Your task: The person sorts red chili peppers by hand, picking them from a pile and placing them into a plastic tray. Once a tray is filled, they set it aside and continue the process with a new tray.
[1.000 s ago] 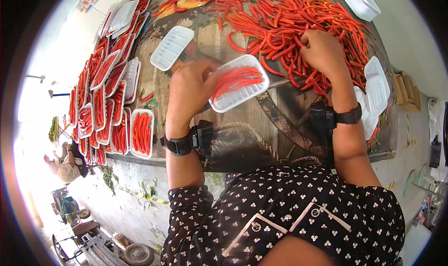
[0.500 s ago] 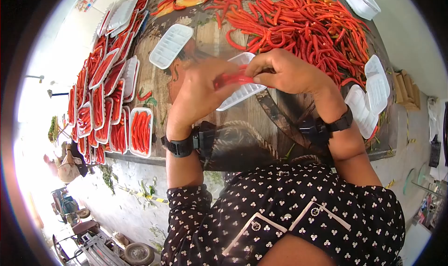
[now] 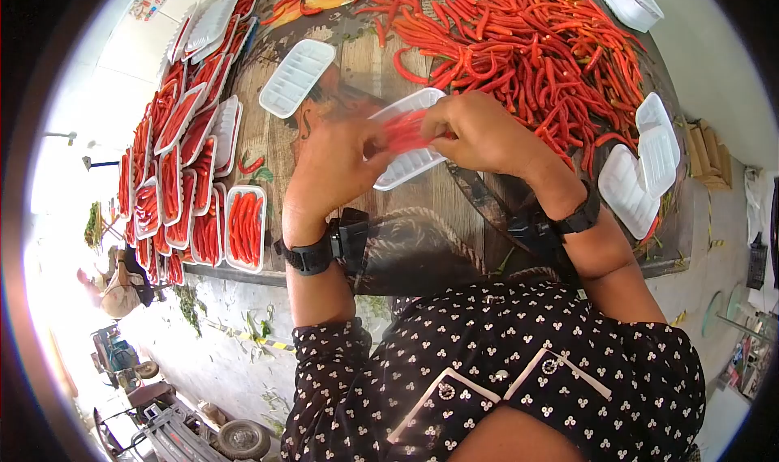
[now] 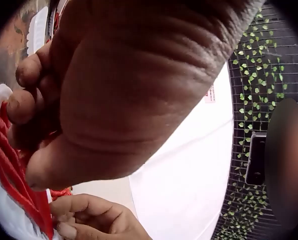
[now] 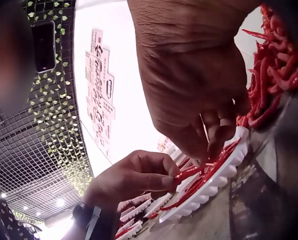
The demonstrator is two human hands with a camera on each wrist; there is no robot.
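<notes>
Left hand: The person's left hand (image 3: 334,158) pinches some long, glossy red chillies (image 3: 402,133) at one end, between thumb and fingers.
Right hand: The right hand (image 3: 487,133) faces it, fingers curled at the chillies' other end and apparently pinching them; motion blur hides the exact grip.
Tray below: A shallow, ribbed, white plastic tray (image 3: 408,171) sits directly under both hands on the wood-patterned desk (image 3: 361,63); the right wrist view shows more red chillies lying lengthwise in it.
Chilli pile: A broad, loose heap of red chillies (image 3: 527,73) spreads across the far side of the desk, beyond the right hand.
Filled trays: Overlapping white trays packed with red chillies (image 3: 233,137) crowd the left edge.
Waiting trays: A bare white tray (image 3: 298,78) lies beyond the left hand; two more white trays (image 3: 630,191) lean together at the far right.
Packing step: The hands seem to be evening up chillies for a part-filled tray.
Next lay: This probably calls for lowering the chillies parallel to the others, then loosening both grips without disturbing the row.
</notes>
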